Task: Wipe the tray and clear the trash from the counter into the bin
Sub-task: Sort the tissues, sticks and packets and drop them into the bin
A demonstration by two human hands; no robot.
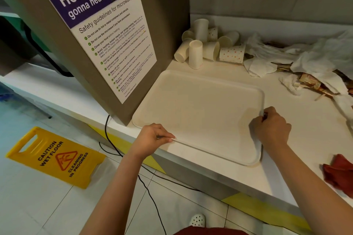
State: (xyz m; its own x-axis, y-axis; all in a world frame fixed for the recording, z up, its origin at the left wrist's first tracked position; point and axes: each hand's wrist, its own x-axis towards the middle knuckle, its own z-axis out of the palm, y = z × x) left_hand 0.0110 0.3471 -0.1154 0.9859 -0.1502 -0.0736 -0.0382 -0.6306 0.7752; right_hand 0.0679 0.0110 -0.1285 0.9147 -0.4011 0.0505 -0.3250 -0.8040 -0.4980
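Both hands pinched the tray (198, 112), left hand (152, 137) at 7 o'clock, right hand (271, 129) at 4; looked light, stiff, kinda slick, so rim grip made sense.

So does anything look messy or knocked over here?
Yes. Most of the paper cups behind the tray have tipped onto their sides, crumpled tissues and wrappers are strewn on the counter, and the yellow wet floor sign lies flat on the floor.
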